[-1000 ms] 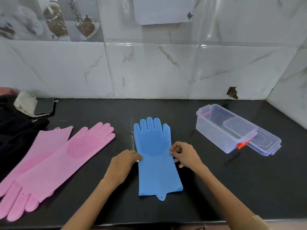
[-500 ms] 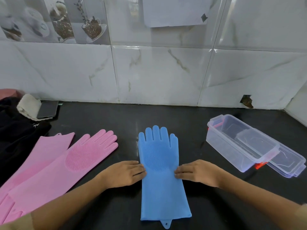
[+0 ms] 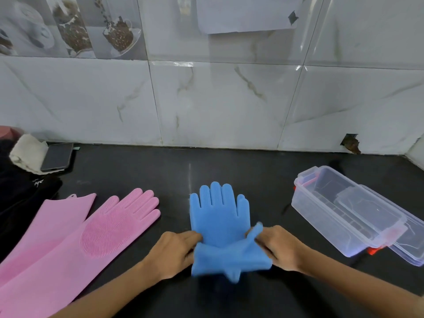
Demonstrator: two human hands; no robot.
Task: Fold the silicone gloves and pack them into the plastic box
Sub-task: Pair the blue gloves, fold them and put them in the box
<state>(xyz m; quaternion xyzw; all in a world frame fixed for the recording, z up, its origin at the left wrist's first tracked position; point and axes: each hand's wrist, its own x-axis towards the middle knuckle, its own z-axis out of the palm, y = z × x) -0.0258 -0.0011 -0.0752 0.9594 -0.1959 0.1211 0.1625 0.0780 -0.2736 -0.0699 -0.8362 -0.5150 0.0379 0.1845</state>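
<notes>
A blue silicone glove (image 3: 219, 216) lies in the middle of the black counter, fingers pointing to the wall. Its cuff end is lifted and bunched toward the palm. My left hand (image 3: 175, 251) grips the glove's left edge and my right hand (image 3: 278, 246) pinches its right edge. Two pink silicone gloves (image 3: 75, 237) lie flat and overlapping at the left. A clear plastic box (image 3: 339, 212) stands open at the right, with its clear lid (image 3: 410, 246) lying under its near end.
A phone (image 3: 57, 156) rests on a white cloth (image 3: 26, 153) at the back left, beside a black garment (image 3: 20, 198). A tiled wall (image 3: 218, 104) closes the counter's far side and right corner.
Both hands went from resting flat at the blue glove's sides to gripping its edges. The cuff end has come up off the counter and moved toward the palm.
</notes>
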